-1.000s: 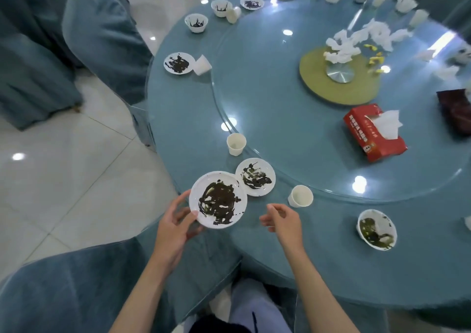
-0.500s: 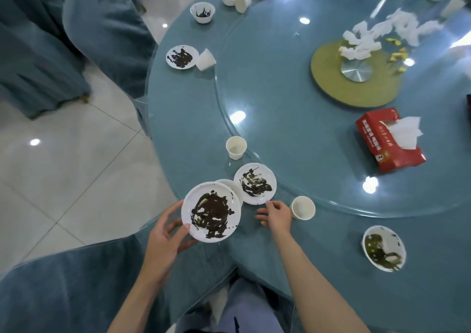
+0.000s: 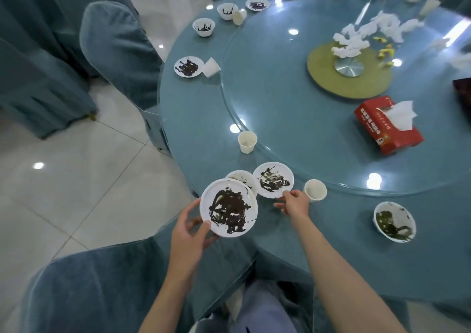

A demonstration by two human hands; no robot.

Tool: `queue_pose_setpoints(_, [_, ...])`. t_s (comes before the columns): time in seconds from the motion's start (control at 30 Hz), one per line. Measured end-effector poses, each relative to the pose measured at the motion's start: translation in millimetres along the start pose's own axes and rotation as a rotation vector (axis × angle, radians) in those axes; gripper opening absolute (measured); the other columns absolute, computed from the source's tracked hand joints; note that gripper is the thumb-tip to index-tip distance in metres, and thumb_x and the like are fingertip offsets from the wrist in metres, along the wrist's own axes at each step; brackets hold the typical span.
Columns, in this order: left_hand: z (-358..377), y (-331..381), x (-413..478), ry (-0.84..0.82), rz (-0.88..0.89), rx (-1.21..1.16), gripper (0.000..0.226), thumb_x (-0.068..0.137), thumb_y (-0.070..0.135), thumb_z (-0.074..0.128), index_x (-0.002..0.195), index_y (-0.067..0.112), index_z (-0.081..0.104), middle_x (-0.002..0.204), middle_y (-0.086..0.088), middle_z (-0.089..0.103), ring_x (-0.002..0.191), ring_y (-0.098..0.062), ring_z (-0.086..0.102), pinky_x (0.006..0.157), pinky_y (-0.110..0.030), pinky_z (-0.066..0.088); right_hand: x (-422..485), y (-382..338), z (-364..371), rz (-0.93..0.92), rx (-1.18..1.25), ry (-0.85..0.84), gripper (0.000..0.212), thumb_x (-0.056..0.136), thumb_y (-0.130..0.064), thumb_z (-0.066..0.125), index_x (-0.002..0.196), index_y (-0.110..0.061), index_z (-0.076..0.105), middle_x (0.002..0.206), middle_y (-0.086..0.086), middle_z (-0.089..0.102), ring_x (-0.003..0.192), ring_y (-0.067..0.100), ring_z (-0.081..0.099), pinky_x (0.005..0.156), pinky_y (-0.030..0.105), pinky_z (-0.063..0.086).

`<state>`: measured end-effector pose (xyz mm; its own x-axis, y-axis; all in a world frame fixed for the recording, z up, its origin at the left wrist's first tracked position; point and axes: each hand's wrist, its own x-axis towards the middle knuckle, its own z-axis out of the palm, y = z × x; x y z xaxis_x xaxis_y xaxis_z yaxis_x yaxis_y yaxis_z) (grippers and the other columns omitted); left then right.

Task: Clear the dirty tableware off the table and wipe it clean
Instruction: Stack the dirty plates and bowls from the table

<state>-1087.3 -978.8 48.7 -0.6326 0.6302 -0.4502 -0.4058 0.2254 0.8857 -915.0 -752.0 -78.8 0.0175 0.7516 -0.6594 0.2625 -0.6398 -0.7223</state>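
1. The step in hand is stacking the dirty plates at the near edge of the counter [image 3: 193,128]. Wiping looks a long way off, since there's loads of tableware out.
2. The left hand [image 3: 190,230] holds the big plate [image 3: 229,211], the one caked in dark sauce. The thumb is over the near rim and the other fingers [image 3: 188,206] are spread underneath. It's held up just over the near-left edge and partly covers a small dish [image 3: 240,178].
3. The right hand [image 3: 293,204] is at the near rim of the second plate [image 3: 274,179], which sits flat on the counter just right of the small dish. The fingers [image 3: 280,205] are curled and look like they're pinching that rim.
4. My guess for the next move is to lift or slide the second plate onto the big one. It'll need to stay level because that sauce looks smeary, and the left hand has to hold steady under the added weight.
5. There's plenty left after that:
   - a paper cup [image 3: 315,190] right beside the right hand
   - another cup [image 3: 247,141] farther in, by the glass turntable [image 3: 293,90]
   - a green-stained bowl [image 3: 393,221] to the near right
   - a far-left plate [image 3: 188,66] with a tipped cup [image 3: 211,66]
   - more bowls along the far rim
6. The red tissue box [image 3: 387,125] on the turntable could be handy for wiping.
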Motion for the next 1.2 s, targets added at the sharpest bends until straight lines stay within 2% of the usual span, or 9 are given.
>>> queue_pose_setpoints(0.1, [-8,-2,-14,-0.023,-0.002,-0.043,0.047,0.097,-0.003,0.064,0.131,0.029,0.063,0.109,-0.008,0.077,0.106,-0.027,0.074,0.079,-0.041,0.064,-32,5,-12,-0.046,0.031,0.075,0.018,0.098,-0.013,0.059,0.084,-0.016,0.048,0.089,0.013,0.074,0.056,0.023,0.073,0.042,0.022,0.038])
queue_pose_setpoints(0.17, [-14,-7,-22,-0.034,-0.011,-0.077,0.046,0.097,-0.002,0.064,0.132,0.029,0.063,0.108,-0.010,0.076,0.106,-0.028,0.074,0.078,-0.038,0.063,-55,8,-22,-0.076,0.072,0.137,0.020,0.098,-0.014,0.060,0.083,-0.018,0.047,0.087,0.008,0.071,0.053,0.020,0.072,0.041,0.021,0.036])
queue_pose_setpoints(0.33, [-32,-22,-44,-0.083,-0.014,-0.136,0.046,0.098,0.001,0.065,0.135,0.029,0.062,0.114,-0.016,0.073,0.108,-0.028,0.073,0.076,-0.032,0.062,-112,19,-49,-0.164,0.080,0.236,0.014,0.096,-0.016,0.061,0.090,-0.019,0.050,0.097,0.009,0.074,0.050,0.016,0.071,0.044,0.023,0.039])
queue_pose_setpoints(0.53, [-49,-36,-69,-0.141,-0.022,-0.159,0.048,0.096,0.003,0.068,0.134,0.031,0.063,0.117,-0.020,0.071,0.113,-0.034,0.070,0.083,-0.041,0.062,-187,37,-69,-0.205,0.167,0.282,0.016,0.096,-0.013,0.062,0.108,-0.018,0.053,0.093,0.008,0.076,0.051,0.019,0.068,0.046,0.026,0.041])
queue_pose_setpoints(0.73, [-52,-42,-100,-0.185,-0.031,-0.169,0.049,0.094,0.004,0.069,0.135,0.029,0.062,0.117,-0.018,0.071,0.114,-0.034,0.070,0.080,-0.037,0.062,-262,59,-78,-0.260,0.136,0.129,0.014,0.097,-0.015,0.067,0.109,-0.016,0.059,0.083,0.001,0.077,0.051,0.018,0.065,0.046,0.023,0.043])
queue_pose_setpoints(0.9, [-52,-48,-136,-0.237,-0.018,-0.139,0.048,0.095,0.005,0.069,0.136,0.029,0.062,0.119,-0.018,0.071,0.112,-0.030,0.072,0.083,-0.038,0.063,-291,90,-86,-0.353,0.036,-0.002,0.011,0.099,-0.015,0.067,0.108,-0.012,0.061,0.084,0.005,0.078,0.054,0.025,0.067,0.045,0.026,0.042])
queue_pose_setpoints(1.07, [-57,-57,-171,-0.250,-0.017,-0.077,0.050,0.096,0.003,0.067,0.136,0.031,0.062,0.116,-0.014,0.073,0.111,-0.030,0.072,0.084,-0.040,0.062,-314,115,-95,-0.399,-0.011,-0.074,0.005,0.097,-0.019,0.068,0.102,-0.022,0.068,0.096,0.000,0.077,0.071,0.018,0.071,0.057,0.034,0.057])
queue_pose_setpoints(1.13, [-62,-58,-182,-0.257,-0.011,-0.077,0.050,0.096,0.003,0.067,0.137,0.031,0.062,0.114,-0.011,0.074,0.112,-0.029,0.072,0.085,-0.040,0.062,-322,120,-96,-0.382,0.049,-0.145,0.006,0.099,-0.017,0.067,0.105,-0.019,0.068,0.094,0.003,0.078,0.074,0.018,0.070,0.067,0.041,0.063])
queue_pose_setpoints(1.2, [-69,-57,-190,-0.269,-0.002,-0.068,0.051,0.095,0.003,0.067,0.138,0.030,0.062,0.115,-0.012,0.074,0.112,-0.029,0.071,0.085,-0.041,0.062,-329,122,-96,-0.370,0.112,-0.179,0.011,0.099,-0.013,0.067,0.109,-0.017,0.068,0.091,0.009,0.078,0.074,0.021,0.068,0.070,0.044,0.064])
